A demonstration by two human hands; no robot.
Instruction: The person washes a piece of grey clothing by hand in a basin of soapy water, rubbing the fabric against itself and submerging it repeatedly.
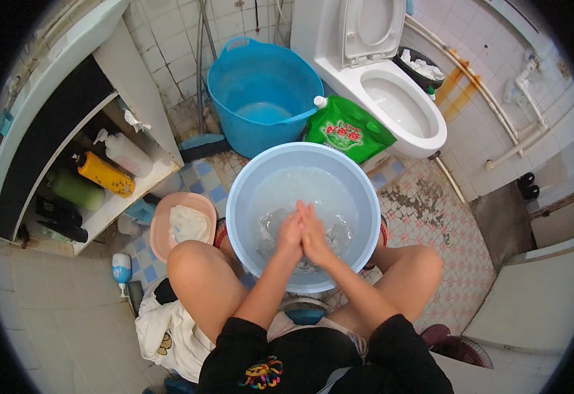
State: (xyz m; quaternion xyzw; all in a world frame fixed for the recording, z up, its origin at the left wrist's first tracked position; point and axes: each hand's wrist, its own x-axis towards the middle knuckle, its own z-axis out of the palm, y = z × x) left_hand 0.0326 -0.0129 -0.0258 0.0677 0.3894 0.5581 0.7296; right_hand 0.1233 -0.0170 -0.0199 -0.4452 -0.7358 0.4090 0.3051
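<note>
A light-blue round basin (235,197) stands between my knees, holding cloudy water (303,180). Above that water, my left hand (290,235) and my right hand (312,231) press palm against palm, fingers stretched out and pointing away from me. Nothing shows between them. Around and below the hands, a greyish, glassy patch (272,226) breaks the water's surface; whether it is thin wet cloth or only ripples I cannot tell.
Behind the basin are a green detergent pouch (349,129), a large blue tub (267,92) and a toilet (402,105). Left lie a pink basin (157,230) with white cloth, a pump bottle (121,268), white clothing (162,328) and a shelf (126,190) of bottles.
</note>
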